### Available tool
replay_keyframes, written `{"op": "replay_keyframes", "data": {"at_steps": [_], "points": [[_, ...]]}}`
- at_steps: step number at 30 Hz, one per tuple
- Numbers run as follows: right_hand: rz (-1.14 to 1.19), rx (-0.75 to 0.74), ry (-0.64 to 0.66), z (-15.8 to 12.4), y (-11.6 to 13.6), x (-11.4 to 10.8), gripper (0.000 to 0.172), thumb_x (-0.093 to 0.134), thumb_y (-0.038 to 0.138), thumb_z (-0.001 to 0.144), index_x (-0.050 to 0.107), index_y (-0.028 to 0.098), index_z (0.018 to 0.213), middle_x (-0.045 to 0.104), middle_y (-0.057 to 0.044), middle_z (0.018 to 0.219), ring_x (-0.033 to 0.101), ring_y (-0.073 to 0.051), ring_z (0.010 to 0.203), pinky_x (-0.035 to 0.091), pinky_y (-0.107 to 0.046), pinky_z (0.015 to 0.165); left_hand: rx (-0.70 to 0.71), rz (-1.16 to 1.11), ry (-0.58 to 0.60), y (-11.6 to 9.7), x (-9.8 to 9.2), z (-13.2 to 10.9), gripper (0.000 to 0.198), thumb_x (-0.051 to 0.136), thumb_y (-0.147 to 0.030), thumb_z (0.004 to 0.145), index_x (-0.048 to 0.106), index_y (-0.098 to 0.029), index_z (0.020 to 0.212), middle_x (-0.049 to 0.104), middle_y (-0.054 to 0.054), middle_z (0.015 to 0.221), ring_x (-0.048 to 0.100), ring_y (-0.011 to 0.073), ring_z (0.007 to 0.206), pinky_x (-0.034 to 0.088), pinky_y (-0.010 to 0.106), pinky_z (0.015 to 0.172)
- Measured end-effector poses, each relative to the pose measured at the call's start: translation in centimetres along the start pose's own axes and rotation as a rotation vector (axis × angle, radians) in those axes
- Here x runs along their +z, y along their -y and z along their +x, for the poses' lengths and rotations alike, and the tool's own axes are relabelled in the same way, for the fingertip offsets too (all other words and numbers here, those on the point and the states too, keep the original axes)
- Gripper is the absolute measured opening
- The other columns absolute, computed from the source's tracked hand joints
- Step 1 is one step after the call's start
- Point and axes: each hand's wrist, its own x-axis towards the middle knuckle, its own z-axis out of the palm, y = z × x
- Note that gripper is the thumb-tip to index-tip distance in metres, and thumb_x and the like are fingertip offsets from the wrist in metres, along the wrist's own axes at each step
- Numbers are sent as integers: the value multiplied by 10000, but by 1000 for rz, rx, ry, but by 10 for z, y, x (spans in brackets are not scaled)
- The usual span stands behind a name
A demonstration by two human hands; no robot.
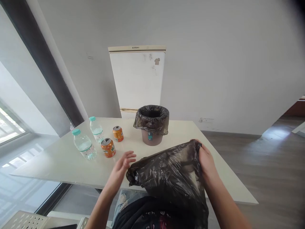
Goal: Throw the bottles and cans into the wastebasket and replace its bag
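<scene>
The right grip [208, 160] holds a black bag [170, 171] by one end; the left grip [121, 166] is spread and empty beside the other. The bag drapes across the counter's [64, 167] near edge, before the lined bin [152, 138]. Opening out the bag seems in hand; the next move likely calls for a left-hand pinch.
</scene>
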Motion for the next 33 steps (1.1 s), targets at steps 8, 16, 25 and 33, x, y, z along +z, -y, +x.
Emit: {"op": "replay_keyframes", "data": {"at_steps": [8,16,25,33], "points": [[84,70,107,24,3,-8,529,794,477,750,749,295,1245,776,-32,1059,689,-246,901,539,-316,724,-29,14,157,16,30,-21,338,697,-517,940,772,-188,954,740,59,885,684,247,859,566,324,800],[19,280,625,-28,-24,-2,520,758,676,855,790,222,1106,798,-128,1084,734,-312,1008,612,-447,830,-89,-229,-448,24,6,-2,555,755,-614,846,720,-200,1214,749,72,1217,653,267,1219,545,323,1001],[298,280,195,-18,-22,9,392,901,452,739,788,205,1021,788,-39,788,704,-218,630,601,-345,659,-164,-249,-317,12,-17,3,474,882,-486,724,692,-203,1054,771,23,1018,715,196,858,552,237,703],[353,278,88,-7,-29,2,433,837,503,819,772,250,1165,818,-67,1136,781,-301,979,655,-416,847,-318,-369,-227,40,5,-13,675,854,-634,755,720,-161,1218,756,171,1271,723,356,1147,637,410,841]]}}
